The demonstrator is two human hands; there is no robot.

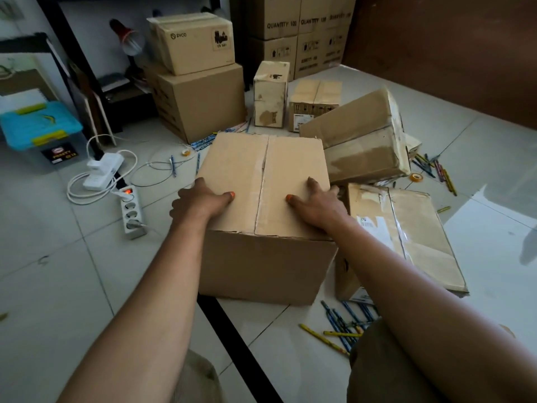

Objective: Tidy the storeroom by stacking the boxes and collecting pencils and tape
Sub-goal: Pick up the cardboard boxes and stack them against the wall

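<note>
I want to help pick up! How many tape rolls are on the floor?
2. First roll lies left of the held box, second roll right of the tilted box. Boxes may hide more.

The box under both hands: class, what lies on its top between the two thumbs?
In the head view, only the taped centre seam of the box runs between left hand and right hand.
</note>
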